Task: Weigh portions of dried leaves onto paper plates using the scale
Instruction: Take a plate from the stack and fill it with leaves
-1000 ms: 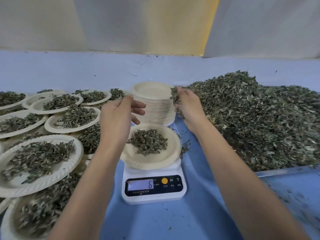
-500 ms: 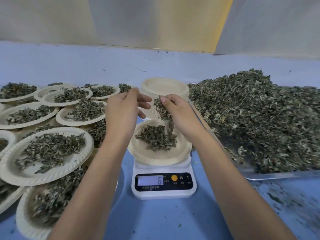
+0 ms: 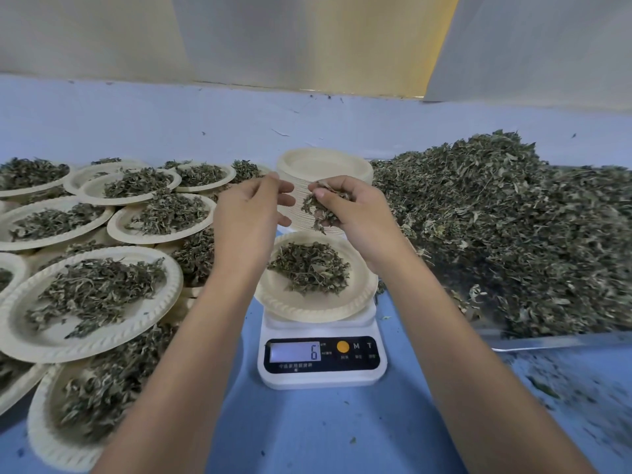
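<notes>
Head view looks down on a white digital kitchen scale [image 3: 321, 362] standing on a blue table [image 3: 307, 432], and everything here is placed from that scale. A paper plate [image 3: 316, 307] sits on its platform with a low mound of dried leaves [image 3: 309, 266] in the middle, and the display reads 6. Directly above the far half of that plate the right hand [image 3: 349, 208] is cupped palm-inward around a pinch of dried leaves [image 3: 316, 206], thumb and fingers closed loosely on it, a few sprigs hanging from the underside toward the mound. The left hand [image 3: 251, 210] hovers just left of it, above the plate's left rim, fingers half curled with nothing visible in them. Behind the scale stands a stack of empty paper plates [image 3: 325, 165]; to its right, on a metal tray [image 3: 547, 342], lies the big loose leaf pile [image 3: 513, 234]; to its left, overlapping filled plates [image 3: 92, 302] crowd the table. The relation that matters is vertical: the held pinch is straight over the portion, so the right hand is the one placed to release, probably a little at a time while the reading is watched. Light leaves could drift past the rim toward the tray side
</notes>
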`<state>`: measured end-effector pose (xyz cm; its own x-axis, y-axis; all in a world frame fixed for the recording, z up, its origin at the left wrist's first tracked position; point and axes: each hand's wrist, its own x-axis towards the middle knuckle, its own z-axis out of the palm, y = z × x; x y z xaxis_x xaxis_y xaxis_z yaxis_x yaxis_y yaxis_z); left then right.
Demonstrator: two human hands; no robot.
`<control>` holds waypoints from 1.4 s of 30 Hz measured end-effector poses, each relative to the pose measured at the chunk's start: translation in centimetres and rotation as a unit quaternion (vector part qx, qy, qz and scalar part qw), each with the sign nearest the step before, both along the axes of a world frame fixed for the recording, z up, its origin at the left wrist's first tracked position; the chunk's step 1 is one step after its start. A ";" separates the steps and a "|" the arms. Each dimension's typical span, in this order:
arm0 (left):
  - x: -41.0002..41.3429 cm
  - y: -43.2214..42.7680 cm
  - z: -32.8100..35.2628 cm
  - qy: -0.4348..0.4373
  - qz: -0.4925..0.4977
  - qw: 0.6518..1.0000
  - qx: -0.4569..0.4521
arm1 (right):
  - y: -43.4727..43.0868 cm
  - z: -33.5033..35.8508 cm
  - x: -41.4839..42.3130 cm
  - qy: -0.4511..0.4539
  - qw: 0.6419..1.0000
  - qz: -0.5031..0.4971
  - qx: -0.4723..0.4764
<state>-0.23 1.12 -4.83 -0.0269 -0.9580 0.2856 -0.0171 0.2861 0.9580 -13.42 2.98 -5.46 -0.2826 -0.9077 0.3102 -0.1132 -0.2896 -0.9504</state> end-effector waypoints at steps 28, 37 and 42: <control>0.6 -0.6 -0.4 -0.161 -0.100 0.982 -0.012 | 0.3 0.0 -1.2 0.030 0.999 -0.018 0.037; 0.1 0.2 -0.2 -0.137 -0.089 0.984 -0.077 | 0.1 -0.4 -0.4 0.009 0.999 0.007 0.033; -0.7 0.4 -0.6 -0.207 -0.099 0.966 -0.119 | -0.1 -0.7 -0.2 0.006 0.998 -0.029 0.054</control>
